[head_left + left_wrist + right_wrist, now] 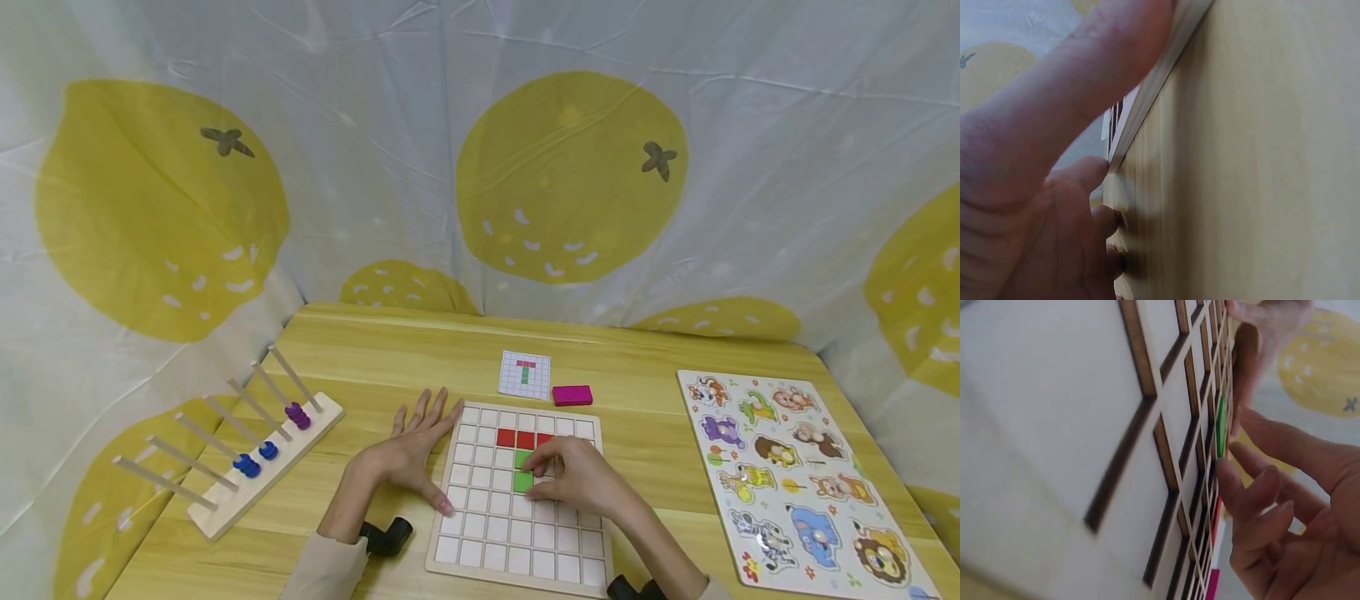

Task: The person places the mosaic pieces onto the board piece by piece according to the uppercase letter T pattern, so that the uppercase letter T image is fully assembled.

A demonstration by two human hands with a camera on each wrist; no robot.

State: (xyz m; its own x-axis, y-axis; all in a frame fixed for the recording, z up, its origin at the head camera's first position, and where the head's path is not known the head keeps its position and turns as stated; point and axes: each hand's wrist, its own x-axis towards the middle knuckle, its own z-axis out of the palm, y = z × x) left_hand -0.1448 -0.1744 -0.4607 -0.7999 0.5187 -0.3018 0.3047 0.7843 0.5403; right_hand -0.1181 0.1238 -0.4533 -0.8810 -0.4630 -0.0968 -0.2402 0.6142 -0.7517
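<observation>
A white gridded wooden board (496, 527) lies on the table, with red tiles (506, 437) in a row near its top and two green tiles (522, 458) below them. My right hand (581, 477) is over the board, thumb and forefinger pinching the lower green tile (1220, 428) at its edges; its other fingers are curled. Whether that tile sits fully in its square cannot be told. My left hand (405, 454) is spread along the board's left edge, thumb on the frame and forefinger (1090, 170) at the upper left corner.
Behind the board lie a small pattern card (513, 385) with a red and green T and a magenta block (572, 396). A peg stand (217, 518) with blue and purple beads is at the left. An animal puzzle board (765, 446) lies at the right.
</observation>
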